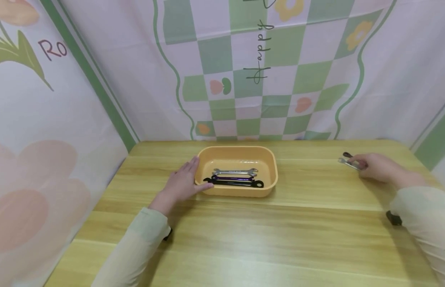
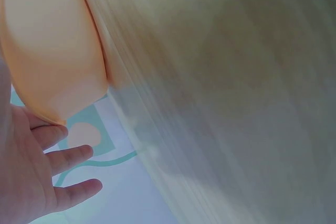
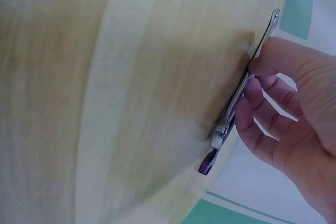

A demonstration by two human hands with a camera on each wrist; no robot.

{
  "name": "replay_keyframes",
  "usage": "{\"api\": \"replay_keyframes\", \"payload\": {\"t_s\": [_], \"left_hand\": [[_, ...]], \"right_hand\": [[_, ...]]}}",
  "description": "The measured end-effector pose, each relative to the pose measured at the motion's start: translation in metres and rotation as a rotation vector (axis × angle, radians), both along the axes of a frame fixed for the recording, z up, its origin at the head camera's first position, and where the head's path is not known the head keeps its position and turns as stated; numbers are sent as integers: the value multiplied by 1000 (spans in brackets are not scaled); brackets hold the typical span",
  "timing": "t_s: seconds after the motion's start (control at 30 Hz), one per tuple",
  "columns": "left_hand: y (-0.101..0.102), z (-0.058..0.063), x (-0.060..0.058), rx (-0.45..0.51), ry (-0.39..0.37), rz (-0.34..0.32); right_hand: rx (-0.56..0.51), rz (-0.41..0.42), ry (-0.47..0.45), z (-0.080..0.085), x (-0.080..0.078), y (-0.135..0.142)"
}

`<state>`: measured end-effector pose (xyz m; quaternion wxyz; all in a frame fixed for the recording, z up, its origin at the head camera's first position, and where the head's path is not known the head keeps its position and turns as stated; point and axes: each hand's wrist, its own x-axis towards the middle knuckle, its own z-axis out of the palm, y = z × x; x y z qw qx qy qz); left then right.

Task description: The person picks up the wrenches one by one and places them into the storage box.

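At the table's right side, my right hand (image 1: 378, 169) pinches a silver wrench (image 1: 347, 163) between thumb and fingers, low over the tabletop. A second, dark wrench (image 1: 347, 154) lies right behind it; in the right wrist view its purple end (image 3: 208, 162) sticks out past the silver one. I cannot tell whether the fingers hold this one too. My left hand (image 1: 181, 181) rests against the left end of a yellow tray (image 1: 240, 191), fingers straight along its outside, thumb over the front rim. Inside the tray lie silver wrenches (image 1: 234, 172), a purple wrench (image 1: 236, 179) and a black wrench (image 1: 236, 183).
The wooden table (image 1: 265, 239) runs back to a hanging cloth (image 1: 215, 56) with green checks and flowers. Another printed cloth (image 1: 46, 167) hangs at the left. The tray stands near the table's back, left of the right hand.
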<state>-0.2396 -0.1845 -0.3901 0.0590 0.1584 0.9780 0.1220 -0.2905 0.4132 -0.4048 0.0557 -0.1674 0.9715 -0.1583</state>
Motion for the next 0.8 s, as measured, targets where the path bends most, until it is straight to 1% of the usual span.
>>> {"api": "replay_keyframes", "payload": {"t_s": [0.23, 0.6, 0.8], "left_hand": [[0, -1, 0, 0, -4, -2], [-1, -3, -3, 8, 3, -10], [-1, -2, -2, 7, 4, -8]], "right_hand": [[-19, 2, -5, -1, 0, -2], [-17, -5, -26, 0, -1, -4], [2, 17, -13, 4, 0, -6]]}}
